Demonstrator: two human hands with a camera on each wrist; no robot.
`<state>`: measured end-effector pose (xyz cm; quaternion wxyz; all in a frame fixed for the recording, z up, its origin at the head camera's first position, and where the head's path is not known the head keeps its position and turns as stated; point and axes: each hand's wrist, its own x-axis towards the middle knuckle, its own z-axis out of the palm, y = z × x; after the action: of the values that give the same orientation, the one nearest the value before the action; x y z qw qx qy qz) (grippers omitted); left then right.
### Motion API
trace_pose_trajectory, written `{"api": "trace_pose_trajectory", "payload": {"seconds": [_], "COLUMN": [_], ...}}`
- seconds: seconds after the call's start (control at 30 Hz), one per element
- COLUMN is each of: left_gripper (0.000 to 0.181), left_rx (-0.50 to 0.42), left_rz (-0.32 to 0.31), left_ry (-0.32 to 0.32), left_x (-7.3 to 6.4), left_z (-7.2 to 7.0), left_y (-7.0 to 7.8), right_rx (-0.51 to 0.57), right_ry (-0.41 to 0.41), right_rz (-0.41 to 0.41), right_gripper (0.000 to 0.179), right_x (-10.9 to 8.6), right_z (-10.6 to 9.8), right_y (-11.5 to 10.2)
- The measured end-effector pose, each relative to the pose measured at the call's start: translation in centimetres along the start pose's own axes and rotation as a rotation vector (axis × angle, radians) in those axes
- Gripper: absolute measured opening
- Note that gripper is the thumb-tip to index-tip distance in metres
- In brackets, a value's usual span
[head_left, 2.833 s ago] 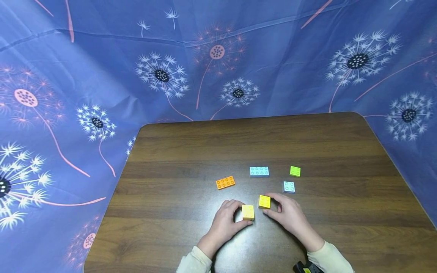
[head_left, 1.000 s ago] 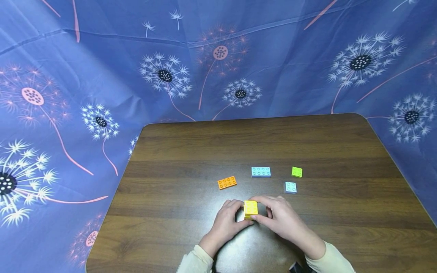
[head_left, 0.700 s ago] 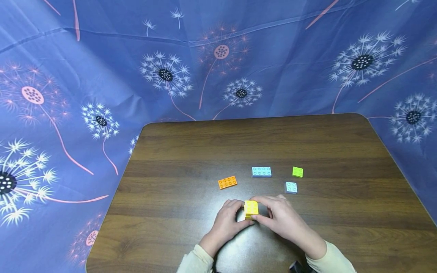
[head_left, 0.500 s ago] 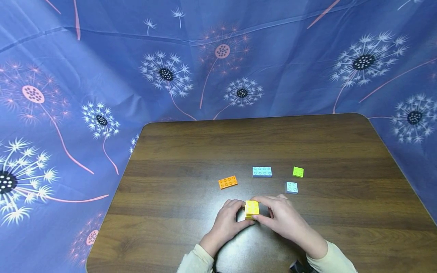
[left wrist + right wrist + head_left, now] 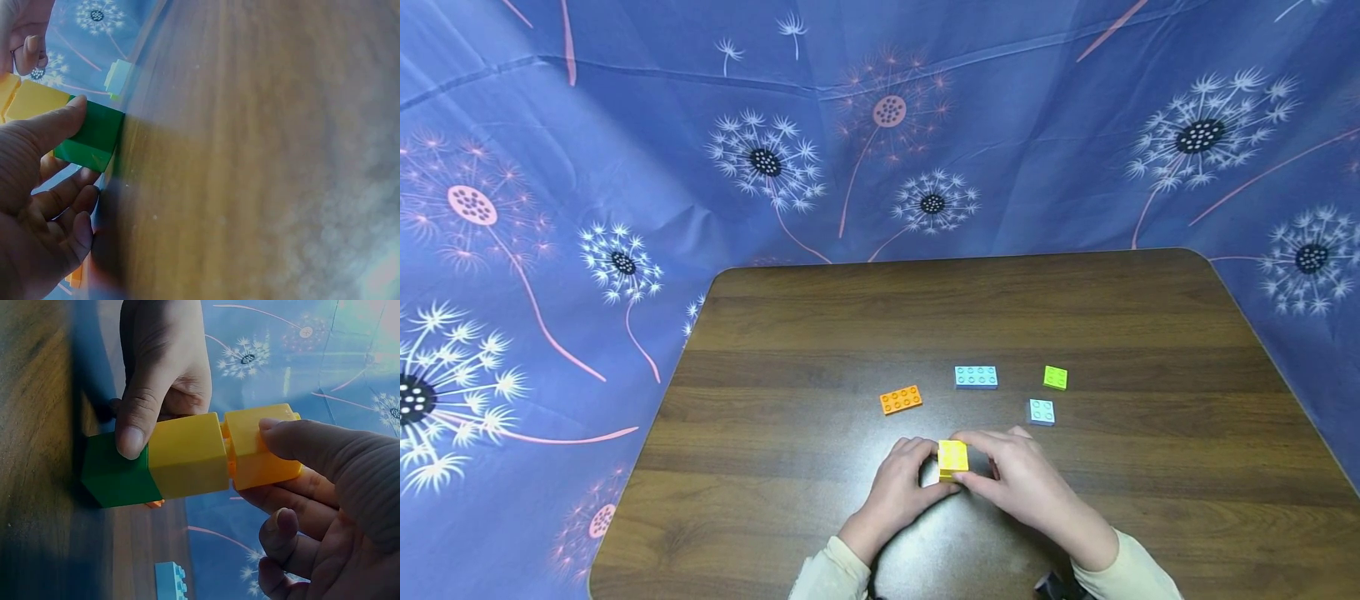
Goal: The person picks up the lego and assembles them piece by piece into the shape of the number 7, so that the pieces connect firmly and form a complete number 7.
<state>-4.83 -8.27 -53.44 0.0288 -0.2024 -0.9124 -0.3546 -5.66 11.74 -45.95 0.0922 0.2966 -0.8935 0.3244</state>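
Observation:
My left hand [image 5: 895, 492] grips a stack standing on the table: a green brick [image 5: 94, 134] at the bottom and a yellow brick [image 5: 187, 453] above it. Its thumb lies across the seam of these two. With thumb and fingers, my right hand [image 5: 1026, 483] pinches another yellow brick [image 5: 259, 450] at the top of the stack. Between the two yellow bricks a narrow gap shows in the right wrist view, with studs visible in it. From the head view the top yellow brick [image 5: 953, 456] hides most of what is under it.
Beyond the hands on the wooden table [image 5: 760, 467] lie an orange brick [image 5: 901, 400], a long light blue brick [image 5: 976, 377], a lime green brick [image 5: 1056, 377] and a small pale blue brick [image 5: 1041, 412]. A blue dandelion-print cloth [image 5: 1037, 183] hangs behind the table.
My right hand has moved left, bringing its yellow brick from beside the left hand's stack onto the top of it. Over the last second both hands stay nearly still.

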Motion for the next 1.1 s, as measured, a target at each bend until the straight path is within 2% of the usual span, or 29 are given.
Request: {"api": "trace_pose_trajectory", "payload": {"seconds": [0.23,0.43,0.7,0.9,1.1], "left_gripper": [0.036,0.035,0.036,0.036,0.035], "left_rx": [0.002,-0.005,-0.013,-0.006,-0.016], "left_rz": [0.007,0.001,-0.001,0.000,-0.001], "left_ry": [0.010,0.005,0.005,0.003,0.005], "left_x": [0.03,0.07,0.15,0.15,0.13], "left_z": [0.06,0.18,0.11,0.01,-0.03], "left_y": [-0.02,-0.11,0.02,0.09,0.08], "right_rx": [-0.013,-0.012,-0.013,-0.052,-0.096], "right_ry": [0.010,-0.010,-0.007,-0.014,-0.059], "right_rz": [-0.023,0.003,-0.008,-0.014,-0.002], "right_gripper": [0.035,0.036,0.035,0.036,0.037], "right_x": [-0.16,-0.16,-0.20,-0.08,0.26], "right_z": [0.00,0.06,0.18,0.25,0.08], "right_y": [0.00,-0.07,0.06,0.03,-0.19]}}
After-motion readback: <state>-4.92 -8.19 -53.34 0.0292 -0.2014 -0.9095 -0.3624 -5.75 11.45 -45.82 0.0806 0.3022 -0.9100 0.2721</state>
